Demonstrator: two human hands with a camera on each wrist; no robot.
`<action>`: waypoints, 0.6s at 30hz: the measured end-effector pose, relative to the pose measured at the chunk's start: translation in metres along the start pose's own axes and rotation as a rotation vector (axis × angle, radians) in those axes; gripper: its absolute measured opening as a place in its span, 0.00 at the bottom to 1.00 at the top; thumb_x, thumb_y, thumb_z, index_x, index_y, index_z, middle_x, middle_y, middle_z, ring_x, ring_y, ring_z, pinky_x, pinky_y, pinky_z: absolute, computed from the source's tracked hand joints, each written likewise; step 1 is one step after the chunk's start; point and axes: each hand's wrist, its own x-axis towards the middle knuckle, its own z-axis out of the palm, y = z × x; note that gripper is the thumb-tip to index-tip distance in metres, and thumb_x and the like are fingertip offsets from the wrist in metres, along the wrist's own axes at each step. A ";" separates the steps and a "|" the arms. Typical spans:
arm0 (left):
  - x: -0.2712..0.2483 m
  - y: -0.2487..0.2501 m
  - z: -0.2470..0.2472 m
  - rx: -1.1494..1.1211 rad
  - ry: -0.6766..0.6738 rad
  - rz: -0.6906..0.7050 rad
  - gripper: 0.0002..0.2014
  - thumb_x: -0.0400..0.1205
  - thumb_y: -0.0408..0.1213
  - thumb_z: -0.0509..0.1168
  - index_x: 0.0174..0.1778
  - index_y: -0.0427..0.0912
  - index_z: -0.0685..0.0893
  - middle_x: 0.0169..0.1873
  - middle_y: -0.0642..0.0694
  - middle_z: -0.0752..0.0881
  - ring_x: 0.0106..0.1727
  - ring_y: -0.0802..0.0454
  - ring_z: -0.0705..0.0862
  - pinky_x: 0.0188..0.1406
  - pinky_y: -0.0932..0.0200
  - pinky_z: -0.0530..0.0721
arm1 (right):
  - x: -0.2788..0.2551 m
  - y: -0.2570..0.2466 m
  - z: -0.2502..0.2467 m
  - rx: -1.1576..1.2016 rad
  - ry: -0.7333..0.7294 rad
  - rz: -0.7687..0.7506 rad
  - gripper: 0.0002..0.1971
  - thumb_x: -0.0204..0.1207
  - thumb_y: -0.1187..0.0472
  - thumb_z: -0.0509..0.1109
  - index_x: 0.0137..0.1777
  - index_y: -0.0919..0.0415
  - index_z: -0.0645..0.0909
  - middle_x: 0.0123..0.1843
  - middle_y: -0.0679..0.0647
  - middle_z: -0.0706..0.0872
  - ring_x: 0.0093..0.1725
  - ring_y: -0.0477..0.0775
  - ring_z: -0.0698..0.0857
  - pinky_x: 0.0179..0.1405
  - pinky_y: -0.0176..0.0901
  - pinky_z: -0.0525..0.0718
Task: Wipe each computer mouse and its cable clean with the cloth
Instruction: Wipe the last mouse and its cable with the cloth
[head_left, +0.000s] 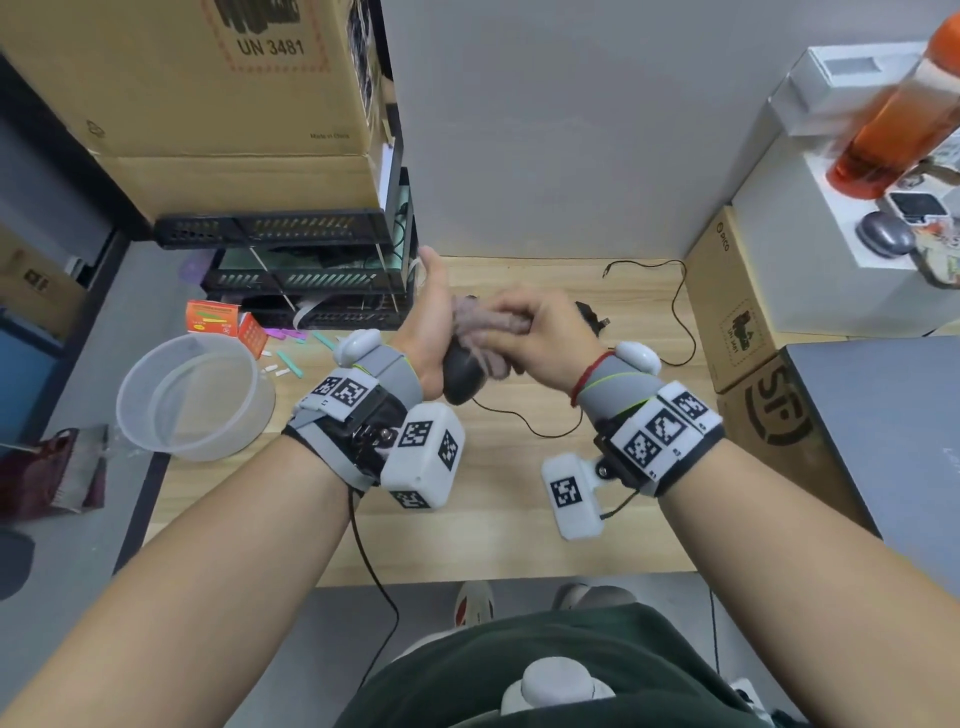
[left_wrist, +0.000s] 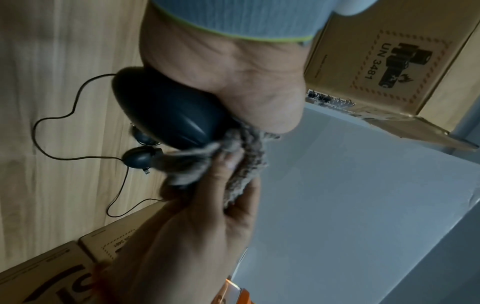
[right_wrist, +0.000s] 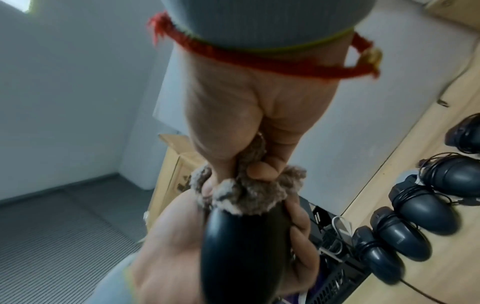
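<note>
My left hand (head_left: 428, 332) holds a black wired mouse (head_left: 462, 375) up off the wooden desk (head_left: 519, 499), above the middle of its far half. The fingers curl round one long side of the shell, the palm lies against the other; its rounded back end sticks out toward me, clear of the grip. In the right wrist view the left fingers (right_wrist: 301, 222) run along the mouse's right flank, heel of the hand on the left flank.

My right hand (head_left: 540, 338) is closed on a bunched grey-brown fuzzy cloth (head_left: 485, 325). The cloth is pinched between thumb and curled fingers and sits pressed onto the front end of the mouse, so the fabric lies between my fingertips and the shell. One right fingertip (right_wrist: 259, 170) shows buried in the pile.

The mouse cable (head_left: 524, 422) trails from under the hands down onto the desk and loops toward the right side.

A second black mouse (left_wrist: 139, 157) lies on the desk below the hands, its USB plug just beside it, its cord (head_left: 680, 312) wandering to the desk's far right corner.

Right wrist view: a row of dark mice (right_wrist: 397, 234) with wound cables lies along the desk, near the black tray rack (head_left: 311, 270) at the far left edge.

A clear plastic tub (head_left: 192, 397) sits at the left edge. Cardboard boxes (head_left: 737, 312) stand along the right edge.
</note>
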 end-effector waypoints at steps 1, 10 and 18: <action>-0.001 0.000 0.005 0.008 -0.006 0.053 0.57 0.74 0.81 0.29 0.43 0.31 0.86 0.28 0.32 0.81 0.22 0.42 0.81 0.24 0.58 0.82 | 0.006 0.001 -0.003 0.036 0.058 0.027 0.10 0.74 0.68 0.77 0.45 0.50 0.87 0.31 0.41 0.84 0.27 0.36 0.82 0.28 0.28 0.77; 0.007 0.006 -0.002 -0.048 0.072 0.026 0.51 0.72 0.84 0.38 0.38 0.36 0.82 0.36 0.31 0.82 0.31 0.42 0.83 0.36 0.51 0.86 | -0.009 0.001 0.013 0.060 0.139 0.004 0.08 0.69 0.62 0.82 0.44 0.51 0.88 0.45 0.56 0.78 0.28 0.47 0.80 0.23 0.32 0.77; 0.002 -0.006 0.007 -0.011 0.135 0.186 0.46 0.86 0.70 0.39 0.46 0.36 0.92 0.36 0.30 0.91 0.38 0.37 0.92 0.49 0.44 0.91 | 0.018 -0.006 -0.007 -0.021 0.209 0.080 0.04 0.72 0.60 0.81 0.44 0.57 0.89 0.44 0.59 0.83 0.26 0.40 0.81 0.24 0.36 0.78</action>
